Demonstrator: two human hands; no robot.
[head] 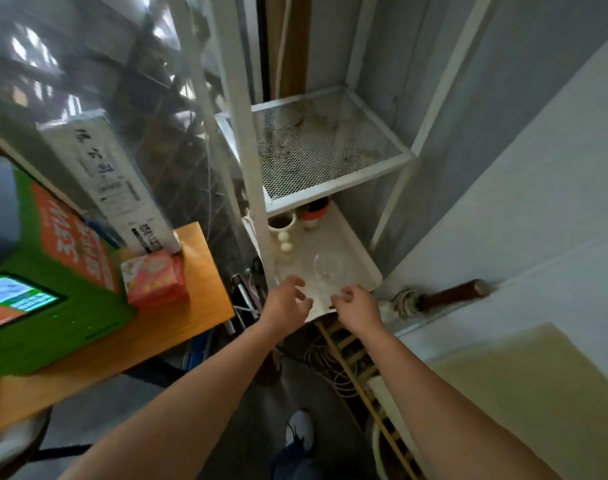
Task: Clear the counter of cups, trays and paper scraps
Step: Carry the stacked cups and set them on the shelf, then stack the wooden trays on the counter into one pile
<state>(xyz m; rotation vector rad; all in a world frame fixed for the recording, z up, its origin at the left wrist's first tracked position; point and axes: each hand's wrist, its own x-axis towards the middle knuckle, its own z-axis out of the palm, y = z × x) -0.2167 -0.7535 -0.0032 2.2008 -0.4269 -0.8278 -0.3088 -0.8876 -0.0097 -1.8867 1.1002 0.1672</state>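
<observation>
A white tray [359,258] rests on the lower level of a white metal rack. On it stand a clear glass cup [330,268], a white cup [281,221] with a dark inside and a small red and white cup [314,211]. My left hand [288,303] and my right hand [356,304] both reach over the tray's near edge with fingers apart, holding nothing. The glass cup stands just beyond my fingertips, between the two hands.
A mesh shelf [330,147] sits above the tray. To the left a wooden table [178,317] carries a green box [53,299], a pink carton [153,278] and a long white box [112,185]. Cables and a wooden frame lie on the floor below.
</observation>
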